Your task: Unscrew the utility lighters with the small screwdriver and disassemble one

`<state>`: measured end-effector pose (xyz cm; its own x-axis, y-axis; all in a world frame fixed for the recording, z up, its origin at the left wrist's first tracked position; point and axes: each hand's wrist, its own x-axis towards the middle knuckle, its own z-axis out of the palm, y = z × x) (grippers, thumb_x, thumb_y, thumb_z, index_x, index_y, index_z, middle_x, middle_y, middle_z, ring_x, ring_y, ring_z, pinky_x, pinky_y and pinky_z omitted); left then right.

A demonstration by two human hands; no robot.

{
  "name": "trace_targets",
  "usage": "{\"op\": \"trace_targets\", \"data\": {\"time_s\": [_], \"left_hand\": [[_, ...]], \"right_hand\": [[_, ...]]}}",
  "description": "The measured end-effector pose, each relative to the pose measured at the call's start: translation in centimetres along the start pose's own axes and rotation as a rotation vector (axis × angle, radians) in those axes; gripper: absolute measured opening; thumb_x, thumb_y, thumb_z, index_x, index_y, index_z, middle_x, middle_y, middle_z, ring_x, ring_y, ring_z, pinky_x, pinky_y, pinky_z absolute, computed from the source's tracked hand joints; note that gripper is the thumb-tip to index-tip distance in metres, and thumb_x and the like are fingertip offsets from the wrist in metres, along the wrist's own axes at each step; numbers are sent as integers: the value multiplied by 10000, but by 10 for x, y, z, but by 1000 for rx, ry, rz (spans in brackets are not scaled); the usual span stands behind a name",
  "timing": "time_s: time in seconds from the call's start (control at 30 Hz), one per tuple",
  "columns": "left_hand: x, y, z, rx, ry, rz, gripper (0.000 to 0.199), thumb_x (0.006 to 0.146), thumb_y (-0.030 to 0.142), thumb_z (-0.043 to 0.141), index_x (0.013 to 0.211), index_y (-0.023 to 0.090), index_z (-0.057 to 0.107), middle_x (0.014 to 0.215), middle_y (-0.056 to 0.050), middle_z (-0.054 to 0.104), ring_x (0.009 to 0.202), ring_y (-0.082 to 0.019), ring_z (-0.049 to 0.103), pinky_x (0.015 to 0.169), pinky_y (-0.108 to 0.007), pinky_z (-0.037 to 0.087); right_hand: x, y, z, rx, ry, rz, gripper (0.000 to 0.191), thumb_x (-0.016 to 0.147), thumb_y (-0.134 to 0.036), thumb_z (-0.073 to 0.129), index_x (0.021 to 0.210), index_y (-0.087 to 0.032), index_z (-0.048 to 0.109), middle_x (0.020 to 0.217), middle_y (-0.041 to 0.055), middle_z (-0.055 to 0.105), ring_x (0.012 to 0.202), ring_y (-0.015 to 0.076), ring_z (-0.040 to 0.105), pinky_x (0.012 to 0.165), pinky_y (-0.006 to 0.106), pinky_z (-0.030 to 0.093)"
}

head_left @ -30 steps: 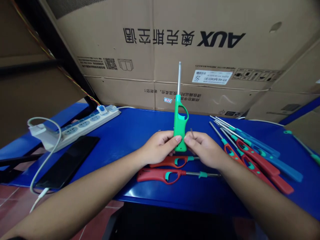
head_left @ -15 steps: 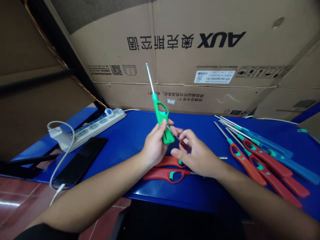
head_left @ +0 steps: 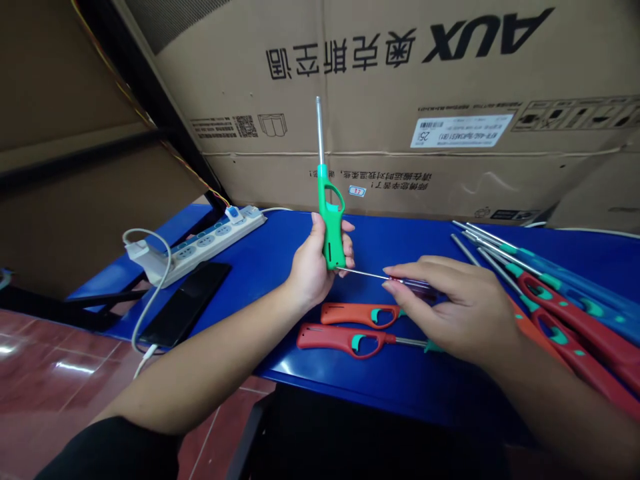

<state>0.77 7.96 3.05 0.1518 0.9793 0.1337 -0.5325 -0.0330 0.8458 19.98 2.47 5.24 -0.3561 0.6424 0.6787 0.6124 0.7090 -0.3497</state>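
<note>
A green gas lighter (head_left: 334, 239) stands upright with its metal tube pointing up, and my left hand (head_left: 311, 267) is closed around its handle. In my right hand (head_left: 455, 307) is a screwdriver (head_left: 417, 287), pinched at its dark red handle between thumb and fingers. Its thin shaft points left, the tip at the bottom end of the green lighter; whether it touches I cannot tell. On the table below lie an orange lighter (head_left: 350, 313) and a red lighter (head_left: 330, 338), side by side. My right hand hides part of the orange one.
Several red, orange and blue lighters (head_left: 595, 327) lie at the right of the blue table (head_left: 280, 353). At the left are a white power strip (head_left: 205, 247) with a plugged-in charger and a black phone (head_left: 187, 303) on its cable. A large cardboard box (head_left: 240, 53) stands behind.
The screwdriver has moved from the side of the green lighter's handle down to its bottom end. My right hand has shifted right, and the lighter has turned more upright.
</note>
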Motion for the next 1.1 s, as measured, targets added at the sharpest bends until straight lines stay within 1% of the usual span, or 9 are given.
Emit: {"op": "trace_targets", "data": {"time_s": [0.17, 0.4, 0.53, 0.6, 0.67, 0.77, 0.87, 0.97, 1.1], "left_hand": [[1, 0, 0, 22, 15, 12, 566, 929, 701, 392, 896, 179, 610, 586, 24, 531, 458, -85, 510, 378, -184, 353], [-3, -8, 3, -12, 29, 51, 552, 943, 669, 390, 910, 167, 615, 600, 12, 518, 492, -96, 499, 410, -191, 361], [-5, -9, 7, -89, 34, 38, 481, 995, 571, 354, 893, 168, 595, 598, 14, 496, 495, -90, 467, 447, -195, 371], [-6, -8, 8, -98, 43, 43, 499, 1008, 565, 313, 895, 168, 594, 603, 13, 490, 501, -90, 460, 452, -196, 366], [-7, -9, 8, -95, 62, 71, 509, 1003, 585, 316, 899, 172, 595, 612, 13, 490, 513, -87, 463, 466, -193, 369], [-7, -10, 8, -85, 71, 129, 556, 953, 677, 350, 902, 182, 598, 623, 16, 487, 529, -90, 469, 478, -194, 375], [-7, -11, 8, -36, 83, 172, 542, 880, 723, 472, 907, 194, 584, 628, 33, 473, 544, -88, 456, 497, -193, 379], [-5, -11, 7, 25, 105, 156, 449, 848, 652, 609, 915, 212, 555, 629, 54, 451, 553, -83, 444, 517, -188, 372], [-3, -12, 6, 42, 118, 95, 439, 866, 649, 586, 903, 214, 543, 634, 51, 452, 547, -88, 445, 499, -194, 349]], "right_hand": [[0, 0, -2, -28, 42, -6, 94, 881, -255, 660, 909, -215, 740, 688, 7, 696, 561, 115, 608, 554, 251, 475], [-2, -1, 3, -41, 18, -8, 111, 874, -250, 658, 928, -207, 745, 708, 12, 708, 570, 120, 620, 565, 252, 484], [-3, 0, 8, 47, 17, 164, 130, 899, -290, 626, 903, -219, 734, 822, 29, 750, 720, 164, 694, 668, 278, 525], [-4, 1, 12, 134, 4, 305, 222, 954, -337, 548, 933, -214, 732, 724, 17, 716, 657, 155, 671, 625, 275, 511], [-6, 0, 15, 236, -15, 436, 320, 992, -404, 475, 1001, -211, 730, 559, -18, 606, 516, 136, 584, 533, 268, 464], [-9, -4, 18, 350, -5, 529, 358, 992, -462, 466, 1053, -206, 709, 493, -45, 509, 444, 121, 499, 481, 261, 420], [-9, -8, 20, 357, 5, 504, 254, 981, -402, 510, 1027, -213, 675, 549, -48, 515, 463, 107, 488, 481, 245, 409], [-8, -6, 21, 311, -25, 408, 132, 951, -298, 553, 1040, -228, 622, 644, -44, 530, 530, 105, 507, 529, 241, 428], [-8, 2, 20, 243, -28, 319, 259, 898, -238, 594, 1153, -222, 553, 828, 2, 600, 729, 150, 609, 670, 277, 490]]}}
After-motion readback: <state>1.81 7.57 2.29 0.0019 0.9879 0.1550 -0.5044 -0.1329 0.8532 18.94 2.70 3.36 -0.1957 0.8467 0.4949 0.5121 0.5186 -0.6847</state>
